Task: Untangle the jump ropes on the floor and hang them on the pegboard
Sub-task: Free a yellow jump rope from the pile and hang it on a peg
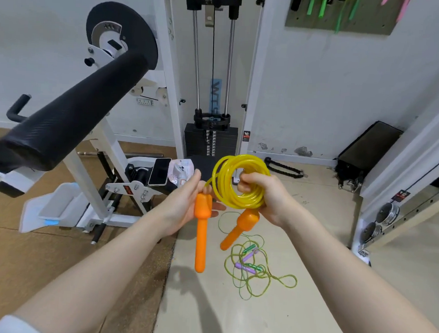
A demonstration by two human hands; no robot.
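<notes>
Floor (207, 304): pale smooth strip at centre, brown mat (58, 260) on left. Tangled jump ropes (255, 271) on pale strip, thin green-yellow cords, purple and green handles bunched mid-heap. Black beaded rope (285, 169) near back wall. Dark bag (365, 152) against wall in right corner. White machine base (95, 218) on mat

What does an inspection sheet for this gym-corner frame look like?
Surface: pale floor, brown matting on the left.
Job's things: yellow jump rope coiled, orange handles hanging; tangled green rope on the floor; pegboard already holds green and pink ropes.
Clutter: phone on machine.
Grippers: left hand holds one orange handle; right hand grips the coil.
Cables: machine cable.
Surroundings: weight stack, black bag.
</notes>
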